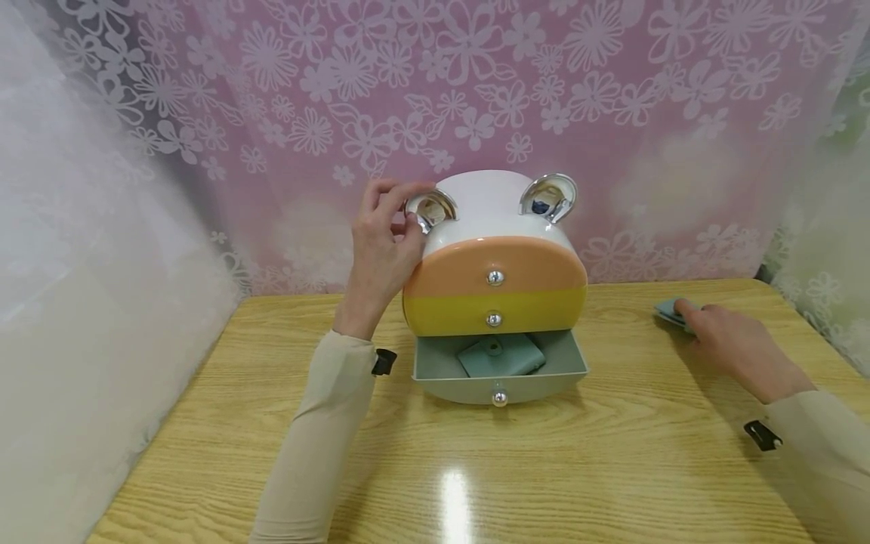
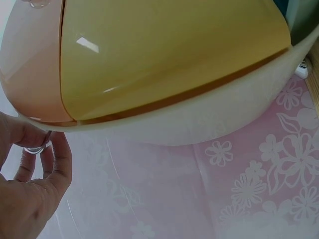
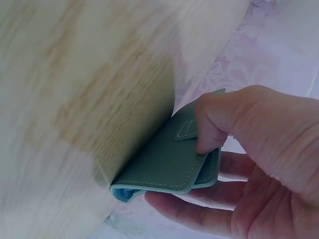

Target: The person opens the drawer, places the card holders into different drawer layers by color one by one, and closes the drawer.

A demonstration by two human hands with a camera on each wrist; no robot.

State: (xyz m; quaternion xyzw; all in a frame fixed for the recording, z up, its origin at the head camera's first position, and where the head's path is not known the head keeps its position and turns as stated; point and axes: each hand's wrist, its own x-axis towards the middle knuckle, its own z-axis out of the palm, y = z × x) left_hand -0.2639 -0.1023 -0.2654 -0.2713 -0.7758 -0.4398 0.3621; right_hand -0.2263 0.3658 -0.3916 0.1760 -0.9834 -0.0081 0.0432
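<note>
A small drawer cabinet [image 1: 495, 204] has a white top, two silver ears, and an orange [image 1: 448, 276] and a yellow drawer [image 1: 448, 313], both pushed in. Below them the grey-green bottom drawer [image 1: 435, 391] is pulled out, and a green wallet [image 1: 510, 357] with a snap tab lies inside. With thumb and fingers, my left hand [image 1: 382, 245] pinches the cabinet's left silver ear [image 1: 442, 204]. Off to the right, my right hand [image 1: 737, 344] grips a folded green wallet [image 3: 159, 162], thumb on its upper face and fingers underneath; one edge is at or close to the tabletop.
The cabinet stands on a wood-grain table [image 1: 612, 468], near its back edge. Behind hangs a pink flowered curtain [image 1: 408, 91], with pale sheeting [image 1: 81, 264] at the left side. The right silver ear [image 1: 549, 196] sticks up from the cabinet's top.
</note>
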